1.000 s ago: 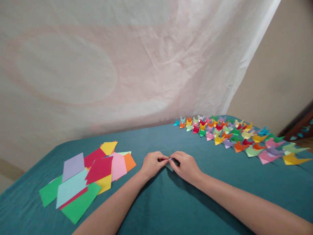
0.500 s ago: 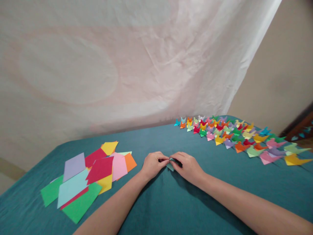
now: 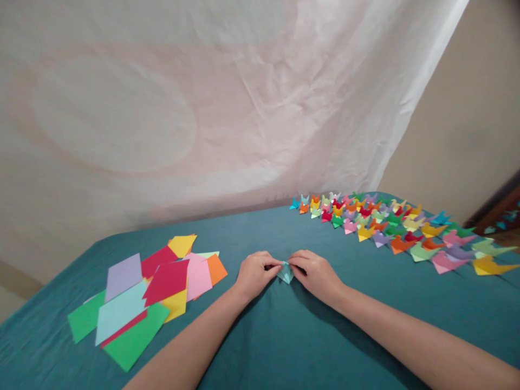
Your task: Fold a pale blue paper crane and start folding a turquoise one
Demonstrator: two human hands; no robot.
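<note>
A small light blue piece of folded paper is held between both hands above the middle of the table, its point facing down toward me. My left hand pinches its left corner between thumb and fingertips. On the other side, my right hand grips the right corner in a similar pinch. Creases show on the paper's front; the fingertips cover its outer corners.
Loose sheets of coloured paper, among them a red sheet, lie overlapping at the left. Rows of small folded paper birds, such as a yellow bird, stand at the right and back. A teal cloth covers the table; a pale curtain hangs behind.
My right hand has shifted slightly right from the left hand, and more of the light blue folded paper shows between them. The left hand has barely moved.
</note>
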